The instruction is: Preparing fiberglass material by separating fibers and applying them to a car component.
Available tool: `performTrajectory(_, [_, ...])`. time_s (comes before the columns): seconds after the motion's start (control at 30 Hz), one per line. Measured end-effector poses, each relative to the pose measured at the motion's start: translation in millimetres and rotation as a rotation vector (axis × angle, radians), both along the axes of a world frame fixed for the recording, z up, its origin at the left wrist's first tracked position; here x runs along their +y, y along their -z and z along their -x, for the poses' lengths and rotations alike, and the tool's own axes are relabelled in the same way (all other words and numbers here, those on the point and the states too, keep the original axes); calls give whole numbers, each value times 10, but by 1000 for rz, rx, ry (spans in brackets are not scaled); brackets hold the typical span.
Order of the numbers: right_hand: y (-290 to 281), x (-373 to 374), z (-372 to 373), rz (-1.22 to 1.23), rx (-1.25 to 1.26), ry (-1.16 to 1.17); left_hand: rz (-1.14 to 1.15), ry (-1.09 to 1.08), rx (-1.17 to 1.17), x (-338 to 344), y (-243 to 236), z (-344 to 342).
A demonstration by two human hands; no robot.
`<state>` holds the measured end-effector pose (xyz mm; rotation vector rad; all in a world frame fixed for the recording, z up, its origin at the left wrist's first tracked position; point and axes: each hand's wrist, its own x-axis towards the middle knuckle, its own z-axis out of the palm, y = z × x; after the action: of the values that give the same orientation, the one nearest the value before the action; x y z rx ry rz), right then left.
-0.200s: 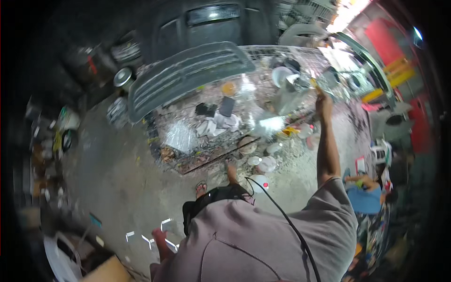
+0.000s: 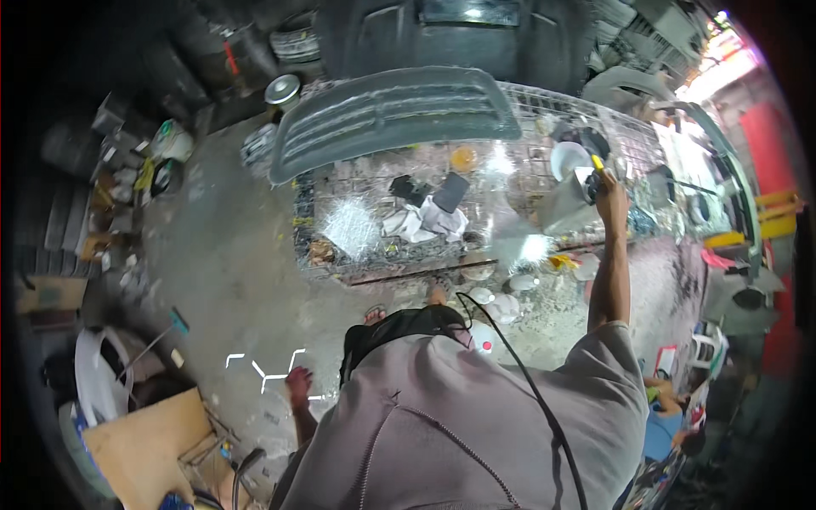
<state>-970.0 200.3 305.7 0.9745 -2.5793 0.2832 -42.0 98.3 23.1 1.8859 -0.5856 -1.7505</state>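
My right hand (image 2: pixel 610 191) reaches over the messy worktable (image 2: pixel 510 208), closed round a small yellow-handled tool (image 2: pixel 598 163) beside a white bowl (image 2: pixel 568 155) and grey sheet material (image 2: pixel 561 211). Down by my left side, above the floor, my left hand (image 2: pixel 297 384) hangs with loose fingers and nothing visible in them. A long grey slotted panel (image 2: pixel 391 115) lies along the back of the table. Dark pads (image 2: pixel 450 191), pale rags (image 2: pixel 412 221) and a shiny translucent square (image 2: pixel 348 229) lie on the tabletop.
A dark panel (image 2: pixel 455 47) stands behind the table. Jugs (image 2: pixel 501 306) rest on the floor by my feet. Cardboard (image 2: pixel 144 442), a broom (image 2: pixel 178 321) and buckets (image 2: pixel 170 140) line the left. A co-worker (image 2: pixel 663 425) is at lower right, near red and yellow parts (image 2: pixel 769 212).
The view has shifted, so most things sit higher and further right. My right hand has moved nearer the bowl with the tool. My left hand has risen slightly.
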Motion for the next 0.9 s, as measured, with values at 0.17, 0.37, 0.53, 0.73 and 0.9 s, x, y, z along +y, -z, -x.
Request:
performTrajectory(0.17, [175, 175, 190, 93, -222, -101, 60, 190, -159, 913, -348, 678])
performTrajectory(0.37, [70, 127, 12, 132, 52, -153, -185, 5, -398, 1454, -680, 927])
performTrajectory(0.53, [-89, -145, -563, 380, 101, -229, 4, 371, -908, 376, -910, 1453])
performTrajectory(0.73, [-128, -523, -1357, 382, 43, -374, 1045, 455, -780, -1606, -1453, 3064])
performTrajectory(0.9, [-316, -445, -1911, 317, 3, -423, 762, 1008, -1000, -2464, -1714, 3782])
